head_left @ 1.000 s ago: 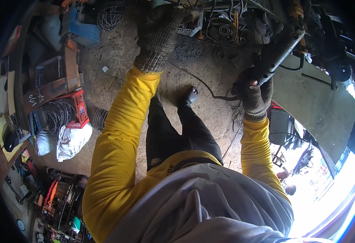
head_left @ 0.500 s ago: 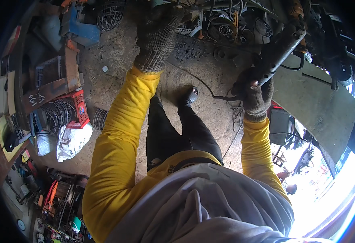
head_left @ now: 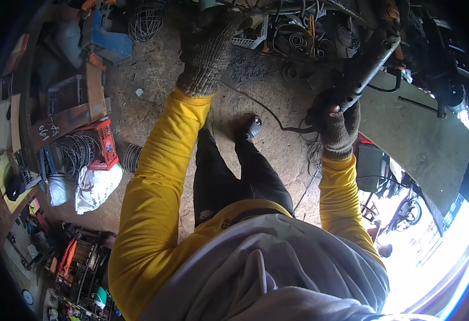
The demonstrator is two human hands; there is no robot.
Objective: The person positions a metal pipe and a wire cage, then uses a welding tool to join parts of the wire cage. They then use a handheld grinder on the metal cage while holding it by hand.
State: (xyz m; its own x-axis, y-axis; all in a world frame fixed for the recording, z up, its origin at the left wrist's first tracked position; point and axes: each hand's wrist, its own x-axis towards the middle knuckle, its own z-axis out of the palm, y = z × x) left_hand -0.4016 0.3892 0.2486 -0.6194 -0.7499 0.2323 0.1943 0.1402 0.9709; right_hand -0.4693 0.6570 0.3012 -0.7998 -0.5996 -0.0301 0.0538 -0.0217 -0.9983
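My left hand, in a dark knitted glove, is raised at the top of the view. Its fingers curl in deep shadow near metal rods and bars, and what they hold is hidden. Farther right, my gloved right hand is closed round the dark rear end of a corded power tool. The tool has a long grey metal body with round holes and slants up and right, away from me. Its black cord loops from beside my right hand across the floor.
A bin of coiled springs and metal parts lies ahead. To the right is a large flat grey sheet. On the left stand a blue metal piece, a red crate, wire coils and a white sack.
The power tool's far end has shifted slightly left. Both hands keep almost the same places and grips.
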